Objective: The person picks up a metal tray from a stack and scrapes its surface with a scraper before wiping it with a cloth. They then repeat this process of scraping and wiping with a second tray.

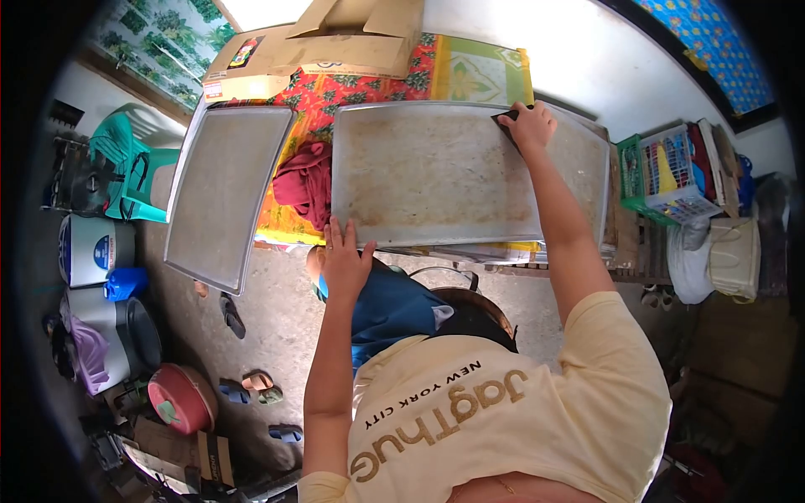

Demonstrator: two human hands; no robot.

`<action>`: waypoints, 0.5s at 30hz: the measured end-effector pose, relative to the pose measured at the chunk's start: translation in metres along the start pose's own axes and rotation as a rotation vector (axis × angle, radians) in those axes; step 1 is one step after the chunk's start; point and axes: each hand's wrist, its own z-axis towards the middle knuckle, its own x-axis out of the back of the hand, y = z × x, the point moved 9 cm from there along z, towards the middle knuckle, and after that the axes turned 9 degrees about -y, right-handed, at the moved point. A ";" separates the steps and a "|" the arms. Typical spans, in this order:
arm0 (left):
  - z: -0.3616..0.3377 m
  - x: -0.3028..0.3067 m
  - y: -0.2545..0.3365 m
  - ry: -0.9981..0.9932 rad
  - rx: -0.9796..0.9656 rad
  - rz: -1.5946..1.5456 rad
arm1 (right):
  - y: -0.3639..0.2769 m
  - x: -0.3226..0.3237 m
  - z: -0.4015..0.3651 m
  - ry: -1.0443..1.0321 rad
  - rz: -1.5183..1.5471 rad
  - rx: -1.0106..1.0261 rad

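Observation:
A large grey metal tray (436, 176) with brownish stains lies flat on the table in front of me. My left hand (345, 261) is at its near left corner, fingers stretched out over the rim and thumb apart. At the far right of this tray, my right hand (532, 127) is closed on a flat black piece (506, 122), pressed against the surface. Fingers cover most of that piece, so its exact kind is hidden. Another tray (579, 168) shows under my right arm, on the right. A third tray (231, 189) lies apart on the left.
A crumpled dark red cloth (305, 180) sits between the left and middle trays. Cardboard boxes (352, 54) stand at the back on a red patterned tablecloth (323, 101). A green chair (134, 163) is left; baskets (671, 172) stand right. Slippers (233, 314) lie on the floor.

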 end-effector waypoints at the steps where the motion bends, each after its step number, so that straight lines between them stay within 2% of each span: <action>1: 0.000 -0.001 0.000 0.009 -0.006 0.002 | -0.009 0.000 -0.001 -0.031 0.014 0.042; 3: 0.001 0.000 0.001 0.010 -0.011 -0.003 | -0.033 0.003 -0.005 -0.093 0.040 0.117; 6: -0.001 0.004 0.004 -0.003 -0.004 -0.011 | -0.075 0.000 -0.030 0.036 0.057 0.345; 12: -0.001 0.002 0.002 0.007 -0.014 0.014 | -0.097 0.002 -0.120 -0.087 0.184 0.643; 13: -0.001 0.002 0.002 0.007 -0.019 0.014 | -0.089 0.000 -0.127 -0.042 0.212 0.648; 15: -0.001 0.000 0.002 -0.003 -0.022 0.026 | -0.052 0.000 -0.109 -0.041 0.186 0.491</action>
